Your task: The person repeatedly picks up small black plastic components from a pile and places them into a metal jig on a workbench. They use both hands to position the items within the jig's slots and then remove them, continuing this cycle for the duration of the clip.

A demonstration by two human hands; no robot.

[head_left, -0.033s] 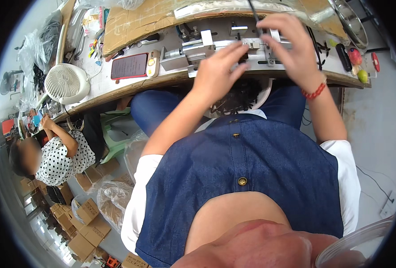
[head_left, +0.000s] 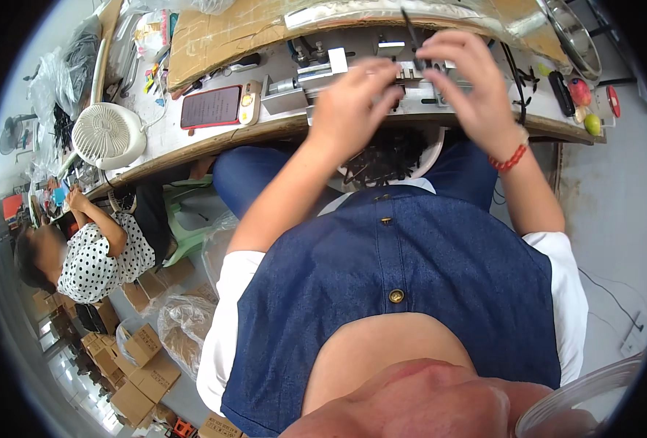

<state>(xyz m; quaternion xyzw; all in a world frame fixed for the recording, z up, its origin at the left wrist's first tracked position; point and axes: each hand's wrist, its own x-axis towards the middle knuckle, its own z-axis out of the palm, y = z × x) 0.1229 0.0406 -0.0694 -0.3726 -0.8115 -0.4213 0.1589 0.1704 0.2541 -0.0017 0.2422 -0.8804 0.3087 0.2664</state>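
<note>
On the bench in front of me, a silver metal fixture [head_left: 285, 96] with blocks and clamps runs left to right. My left hand [head_left: 354, 102] is over its middle, fingers bent and the thumb apart from them; motion smears it, and I see nothing between thumb and fingers. Just to the right, my right hand [head_left: 473, 84], with a red bead bracelet at the wrist, pinches a thin black strip [head_left: 411, 31] that sticks up and away toward the back. Below the bench edge, between my knees, a pale tub [head_left: 434, 155] holds many black pieces.
Left of the fixture lie a red-edged phone [head_left: 211, 108] and a white fan [head_left: 109, 136]. Cardboard [head_left: 225, 36] covers the bench's back. At right are a black-handled object [head_left: 561, 93], fruit [head_left: 579, 92] and a metal bowl [head_left: 577, 40]. A person in polka dots [head_left: 97, 259] sits at left.
My left hand has shifted a little left and toward the back. The black strip in my right hand has tipped slightly to the left, while that hand has barely moved.
</note>
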